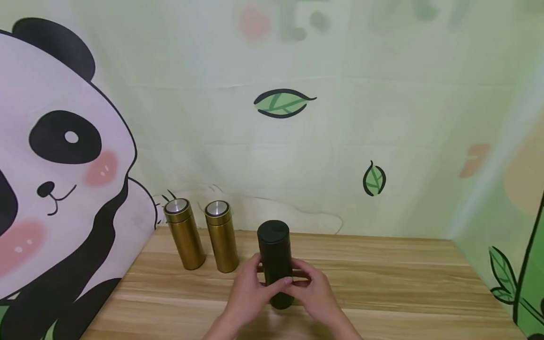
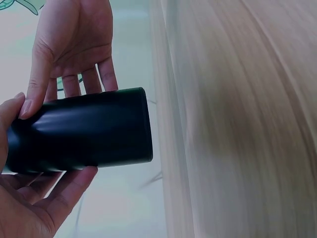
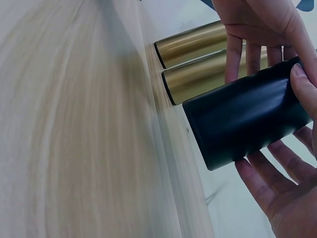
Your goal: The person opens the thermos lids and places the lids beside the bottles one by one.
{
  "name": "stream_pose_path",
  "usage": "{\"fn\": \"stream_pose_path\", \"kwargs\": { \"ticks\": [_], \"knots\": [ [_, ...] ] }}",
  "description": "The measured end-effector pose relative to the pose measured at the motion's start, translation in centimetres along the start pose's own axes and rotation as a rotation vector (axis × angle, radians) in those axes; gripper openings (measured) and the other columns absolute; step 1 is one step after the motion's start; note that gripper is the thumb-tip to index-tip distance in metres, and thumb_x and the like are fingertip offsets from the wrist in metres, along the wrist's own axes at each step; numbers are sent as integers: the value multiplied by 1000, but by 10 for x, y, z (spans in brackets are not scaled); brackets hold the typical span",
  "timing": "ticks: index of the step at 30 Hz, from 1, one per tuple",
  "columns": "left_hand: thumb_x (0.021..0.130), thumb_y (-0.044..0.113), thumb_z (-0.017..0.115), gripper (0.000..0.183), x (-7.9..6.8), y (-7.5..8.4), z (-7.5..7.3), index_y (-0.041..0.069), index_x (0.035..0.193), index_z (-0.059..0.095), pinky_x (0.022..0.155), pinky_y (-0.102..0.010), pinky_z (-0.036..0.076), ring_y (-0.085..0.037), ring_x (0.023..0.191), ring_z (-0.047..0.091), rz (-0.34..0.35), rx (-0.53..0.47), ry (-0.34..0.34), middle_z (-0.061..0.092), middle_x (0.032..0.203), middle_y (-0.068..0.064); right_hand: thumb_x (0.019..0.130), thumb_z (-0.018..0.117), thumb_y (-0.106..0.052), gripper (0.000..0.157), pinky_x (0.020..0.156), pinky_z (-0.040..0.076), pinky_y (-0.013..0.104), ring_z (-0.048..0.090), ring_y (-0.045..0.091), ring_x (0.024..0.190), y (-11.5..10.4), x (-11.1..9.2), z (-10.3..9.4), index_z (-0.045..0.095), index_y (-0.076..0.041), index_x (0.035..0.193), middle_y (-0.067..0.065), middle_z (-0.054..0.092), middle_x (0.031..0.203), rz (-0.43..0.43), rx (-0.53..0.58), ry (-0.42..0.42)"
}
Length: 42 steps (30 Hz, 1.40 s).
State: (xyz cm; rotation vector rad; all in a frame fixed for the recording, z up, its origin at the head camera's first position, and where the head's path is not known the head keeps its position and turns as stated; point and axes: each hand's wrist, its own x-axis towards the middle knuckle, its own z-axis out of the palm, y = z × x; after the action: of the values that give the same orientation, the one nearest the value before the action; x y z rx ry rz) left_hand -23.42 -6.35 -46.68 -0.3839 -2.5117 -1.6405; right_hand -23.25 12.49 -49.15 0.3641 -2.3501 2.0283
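Note:
A black thermos bottle (image 1: 275, 250) stands nearly upright between both hands, with its flat black lid on top. My left hand (image 1: 250, 289) grips it from the left, the thumb lying across its near side. From the right, my right hand (image 1: 315, 290) holds the same bottle, and the two thumbs meet in front. In the left wrist view the fingers of the right hand (image 2: 74, 39) reach along the far side of the bottle (image 2: 84, 131). The right wrist view shows the bottle's base (image 3: 198, 139) just over the tabletop.
Two gold thermos bottles with silver-topped lids stand upright on the left: one farther left (image 1: 187, 241), the other (image 1: 223, 243) nearer the hands. The wood-grain table (image 1: 403, 283) ends at a printed cloth backdrop (image 1: 297, 165) with a panda (image 1: 63, 165) on the left.

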Motion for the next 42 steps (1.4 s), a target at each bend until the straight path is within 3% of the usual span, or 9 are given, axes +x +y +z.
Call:
{"fn": "stream_pose_path", "kwargs": {
  "ticks": [6, 28, 37, 42],
  "knots": [
    [81, 48, 87, 69, 2, 2, 6, 20, 136, 58, 72, -23, 59, -24, 114, 64, 9, -50, -35, 66, 128, -5, 86, 86, -21, 59, 86, 61, 31, 73, 32, 105, -1, -3, -7, 64, -11, 139, 23, 65, 133, 21, 8, 21],
    [85, 49, 83, 70, 5, 6, 28, 20, 141, 54, 77, -24, 58, -22, 119, 63, 55, -40, -52, 65, 133, -3, 83, 87, -12, 57, 89, 60, 29, 68, 32, 118, 4, -7, -25, 66, -11, 136, 18, 66, 135, 27, 6, 86],
    [86, 45, 84, 68, 7, 6, 37, 19, 142, 54, 79, -29, 58, -25, 121, 62, 57, -40, -44, 64, 134, -3, 84, 86, -10, 57, 91, 60, 29, 66, 31, 120, 7, -6, -33, 65, -10, 137, 16, 67, 134, 27, -3, 95],
    [85, 50, 83, 67, 9, 9, 43, 25, 141, 54, 86, -37, 58, -23, 121, 61, 45, -37, -48, 64, 134, 1, 84, 86, -11, 56, 90, 60, 30, 66, 31, 121, 7, -7, -39, 66, -10, 136, 16, 67, 134, 26, -15, 102]
  ]
}}
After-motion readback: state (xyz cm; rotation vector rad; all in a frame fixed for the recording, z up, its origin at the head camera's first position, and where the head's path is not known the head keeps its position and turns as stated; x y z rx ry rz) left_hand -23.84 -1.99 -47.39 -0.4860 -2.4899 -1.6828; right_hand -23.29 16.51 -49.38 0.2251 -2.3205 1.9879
